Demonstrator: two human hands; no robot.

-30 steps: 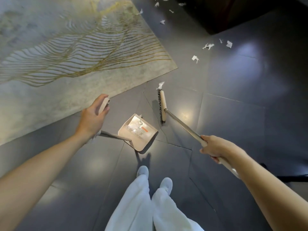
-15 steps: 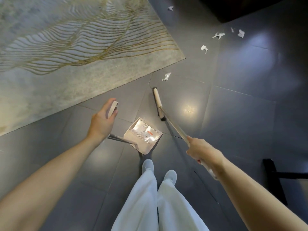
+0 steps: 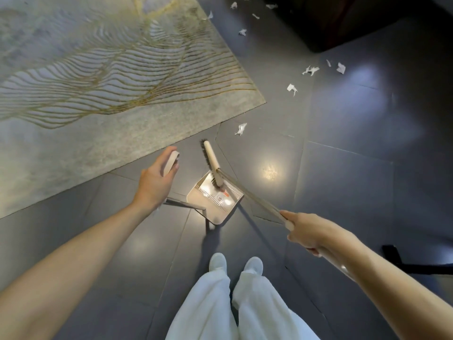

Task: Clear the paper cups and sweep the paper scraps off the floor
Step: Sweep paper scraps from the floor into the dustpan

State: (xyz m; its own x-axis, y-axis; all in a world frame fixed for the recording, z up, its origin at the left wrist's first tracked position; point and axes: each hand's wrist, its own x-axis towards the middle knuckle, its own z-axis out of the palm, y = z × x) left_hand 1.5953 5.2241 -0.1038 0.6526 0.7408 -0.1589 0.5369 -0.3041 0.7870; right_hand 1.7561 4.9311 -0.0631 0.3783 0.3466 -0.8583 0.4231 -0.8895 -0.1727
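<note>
Starting at your left: the pale grey rug with gold wavy lines (image 3: 103,77) covers that side of the dark tiled floor (image 3: 343,180). Your left hand (image 3: 157,182) has its fingers curled round the pale grip atop the long-handled beige plastic dustpan (image 3: 218,204), which stands on the tiles just ahead of your white shoes (image 3: 218,262). The long beige broom head with dark bristles (image 3: 212,163) lies with its near end over the pan's mouth, its far end projecting beyond the lip. Your right hand (image 3: 310,233) is closed round the broom's pole. No scrap can be made out in the pan. One torn white paper scrap (image 3: 241,129) lies just beyond the broom head, near the rug corner. Further right, a loose group of scraps (image 3: 310,69) lies well apart from the pan, and more sit up by the dark furniture (image 3: 343,23). No paper cups are in view; their state cannot be judged. Assessment: sweeping is at an early stage, with most visible scraps yet to be collected.
</note>
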